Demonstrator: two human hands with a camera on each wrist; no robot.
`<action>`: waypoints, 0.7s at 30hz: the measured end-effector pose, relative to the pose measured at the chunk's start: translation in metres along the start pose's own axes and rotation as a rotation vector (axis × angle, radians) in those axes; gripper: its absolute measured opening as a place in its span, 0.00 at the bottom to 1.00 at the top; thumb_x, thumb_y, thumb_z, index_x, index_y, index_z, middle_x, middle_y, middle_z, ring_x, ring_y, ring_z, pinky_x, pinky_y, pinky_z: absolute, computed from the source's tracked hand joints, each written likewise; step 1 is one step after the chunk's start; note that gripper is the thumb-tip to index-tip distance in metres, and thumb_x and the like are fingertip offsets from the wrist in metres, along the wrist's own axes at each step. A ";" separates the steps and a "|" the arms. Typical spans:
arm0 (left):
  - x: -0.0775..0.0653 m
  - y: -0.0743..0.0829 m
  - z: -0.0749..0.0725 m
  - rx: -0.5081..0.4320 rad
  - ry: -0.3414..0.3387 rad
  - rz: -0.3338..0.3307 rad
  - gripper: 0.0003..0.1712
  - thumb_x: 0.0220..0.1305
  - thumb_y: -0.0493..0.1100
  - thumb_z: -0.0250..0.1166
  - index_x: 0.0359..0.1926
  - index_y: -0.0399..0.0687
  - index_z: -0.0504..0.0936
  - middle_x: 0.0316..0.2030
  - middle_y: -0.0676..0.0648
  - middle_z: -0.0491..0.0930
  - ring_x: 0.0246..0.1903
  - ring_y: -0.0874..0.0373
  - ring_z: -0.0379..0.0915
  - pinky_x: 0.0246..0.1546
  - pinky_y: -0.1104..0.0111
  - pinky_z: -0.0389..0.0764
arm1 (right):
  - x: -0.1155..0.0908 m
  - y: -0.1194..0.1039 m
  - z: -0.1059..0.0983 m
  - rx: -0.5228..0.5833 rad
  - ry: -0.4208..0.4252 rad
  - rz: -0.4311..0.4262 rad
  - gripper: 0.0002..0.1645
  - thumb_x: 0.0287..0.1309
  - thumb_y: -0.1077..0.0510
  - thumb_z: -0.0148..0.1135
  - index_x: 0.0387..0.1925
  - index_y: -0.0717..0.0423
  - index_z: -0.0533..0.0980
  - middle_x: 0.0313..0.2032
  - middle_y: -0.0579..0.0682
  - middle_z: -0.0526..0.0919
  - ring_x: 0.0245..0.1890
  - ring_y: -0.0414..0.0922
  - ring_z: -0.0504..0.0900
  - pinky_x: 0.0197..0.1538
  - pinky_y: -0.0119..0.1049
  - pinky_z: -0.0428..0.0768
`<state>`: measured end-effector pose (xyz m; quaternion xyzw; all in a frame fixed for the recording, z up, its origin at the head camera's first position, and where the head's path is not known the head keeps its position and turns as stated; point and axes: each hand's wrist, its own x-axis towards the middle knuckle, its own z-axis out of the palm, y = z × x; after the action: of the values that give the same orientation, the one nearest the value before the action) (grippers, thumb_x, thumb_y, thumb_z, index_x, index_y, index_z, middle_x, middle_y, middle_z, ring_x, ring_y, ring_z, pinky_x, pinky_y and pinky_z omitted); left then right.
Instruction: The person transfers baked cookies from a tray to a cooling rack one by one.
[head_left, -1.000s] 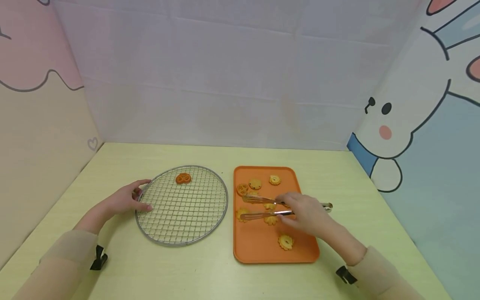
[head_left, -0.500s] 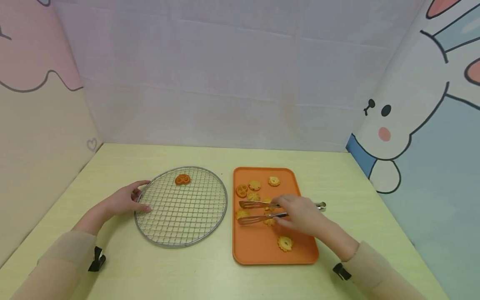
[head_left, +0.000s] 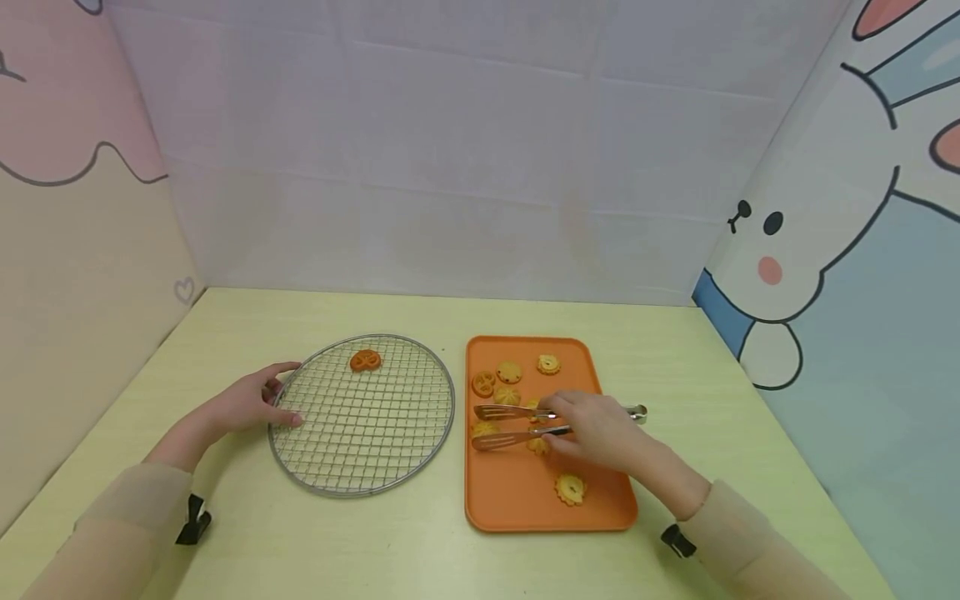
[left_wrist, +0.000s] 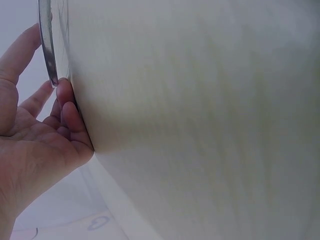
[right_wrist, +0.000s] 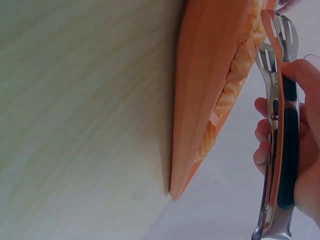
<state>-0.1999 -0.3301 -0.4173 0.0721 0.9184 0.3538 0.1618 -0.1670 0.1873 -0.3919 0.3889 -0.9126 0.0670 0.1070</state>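
Note:
A round wire cooling rack point(head_left: 352, 442) lies at the left of the table, with a brown pretzel-shaped cookie point(head_left: 365, 360) near its far edge. At its left rim my left hand point(head_left: 251, 404) grips, thumb on top and fingers at the edge. To the right, an orange tray point(head_left: 517, 508) bears several yellow cookies point(head_left: 571, 489) and another pretzel-shaped one point(head_left: 483, 383). My right hand point(head_left: 600, 429) holds metal tongs point(right_wrist: 287, 135) with dark grips over the tray. Their slotted tips stand apart above a cookie point(head_left: 485, 428) at the tray's left side. No cookie is pinched between them.
The pale wooden table point(head_left: 420, 550) runs to a white back wall point(head_left: 450, 167). Side panels with cartoon drawings point(head_left: 825, 250) stand at left and right. A strip of table separates the rack from the tray.
The tongs and right hand have shifted slightly left and toward the near side, over the tray's left cookies. My left hand keeps its place on the rack.

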 end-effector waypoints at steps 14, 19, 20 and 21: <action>-0.001 0.000 0.000 0.012 0.010 0.000 0.59 0.46 0.54 0.75 0.71 0.38 0.51 0.40 0.41 0.67 0.36 0.53 0.61 0.35 0.64 0.64 | 0.000 0.005 0.003 0.043 0.005 -0.018 0.19 0.53 0.47 0.67 0.45 0.47 0.76 0.38 0.43 0.82 0.27 0.38 0.79 0.25 0.30 0.73; -0.001 0.000 0.000 0.010 0.010 0.002 0.59 0.46 0.53 0.75 0.71 0.37 0.52 0.40 0.41 0.67 0.36 0.53 0.61 0.35 0.64 0.64 | 0.000 0.006 0.002 0.021 0.027 -0.037 0.18 0.53 0.47 0.67 0.44 0.48 0.77 0.35 0.43 0.83 0.25 0.37 0.78 0.23 0.28 0.71; -0.001 0.000 0.000 0.012 0.009 0.003 0.59 0.46 0.53 0.75 0.71 0.37 0.52 0.40 0.41 0.67 0.36 0.53 0.61 0.35 0.64 0.64 | 0.000 0.006 0.002 0.018 0.029 -0.038 0.18 0.53 0.47 0.67 0.44 0.49 0.77 0.35 0.43 0.83 0.25 0.37 0.78 0.23 0.28 0.71; -0.001 0.000 0.000 0.014 0.010 0.000 0.59 0.45 0.53 0.75 0.71 0.38 0.52 0.40 0.41 0.67 0.36 0.53 0.61 0.35 0.64 0.64 | 0.000 0.007 0.002 0.014 0.029 -0.040 0.18 0.53 0.47 0.67 0.44 0.49 0.77 0.35 0.43 0.83 0.24 0.37 0.78 0.22 0.28 0.70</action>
<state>-0.1994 -0.3301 -0.4167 0.0711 0.9217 0.3477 0.1566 -0.1723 0.1912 -0.3937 0.4068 -0.9025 0.0768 0.1189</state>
